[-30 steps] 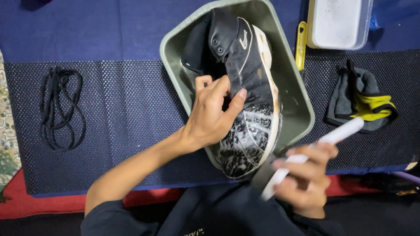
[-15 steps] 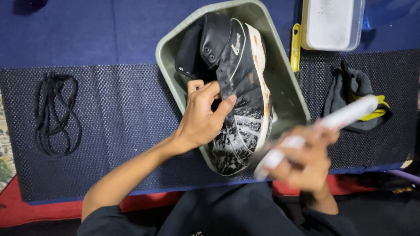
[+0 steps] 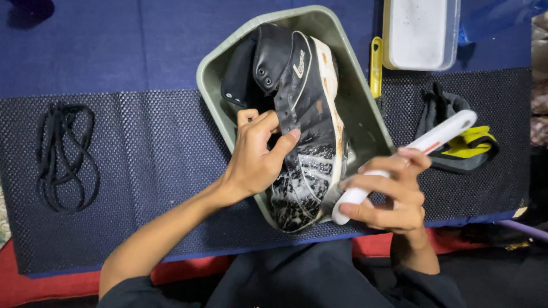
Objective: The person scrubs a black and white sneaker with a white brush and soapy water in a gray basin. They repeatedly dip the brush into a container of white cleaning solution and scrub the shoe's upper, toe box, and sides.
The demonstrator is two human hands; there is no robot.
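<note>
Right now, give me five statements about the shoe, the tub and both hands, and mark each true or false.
1. The left hand grips the black shoe. True.
2. The shoe lies flat on the mat. False: it sits in the green tub.
3. The right hand holds a white brush. True.
4. The laces are threaded through the shoe. False: they lie loose on the mat, left of the tub.
5. The shoe's toe is foamy. True.
</note>
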